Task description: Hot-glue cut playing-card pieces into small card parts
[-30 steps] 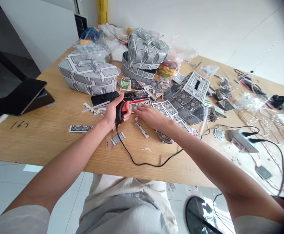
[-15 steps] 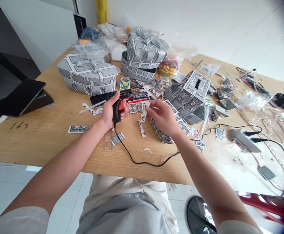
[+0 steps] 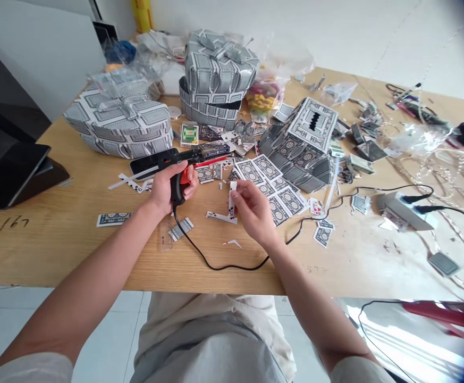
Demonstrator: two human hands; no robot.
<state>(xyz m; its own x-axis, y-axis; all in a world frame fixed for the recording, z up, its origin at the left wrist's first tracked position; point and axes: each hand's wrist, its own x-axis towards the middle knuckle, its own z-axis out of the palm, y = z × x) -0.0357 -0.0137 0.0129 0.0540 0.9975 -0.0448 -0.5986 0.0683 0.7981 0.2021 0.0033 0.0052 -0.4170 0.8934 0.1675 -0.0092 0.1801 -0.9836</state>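
Note:
My left hand (image 3: 173, 183) is closed round the black handle of a hot glue gun (image 3: 177, 190) with a red trigger. Its cord trails across the wood. Between the thumb and fingers of my right hand (image 3: 253, 210) is a narrow playing-card strip (image 3: 232, 198), held upright. Its lower end meets or overlaps a second card strip (image 3: 216, 215) lying on the table; whether they are joined I cannot tell. Just beyond my right hand lies a panel of patterned card backs (image 3: 261, 173). A white V-shaped scrap (image 3: 232, 243) rests nearer to me.
Behind stand a slotted card-covered box (image 3: 313, 125), a lidded card box (image 3: 120, 119) and another with its lid askew (image 3: 221, 69). A phone (image 3: 148, 162) lies by the glue gun. At right are a power strip (image 3: 403, 210) and cords. Loose cards (image 3: 114, 219) are scattered about.
My right hand has moved slightly down, its strip now upright beside the other strip. The patterned card panel, bent up near my right hand before, now lies flatter. My view has shifted.

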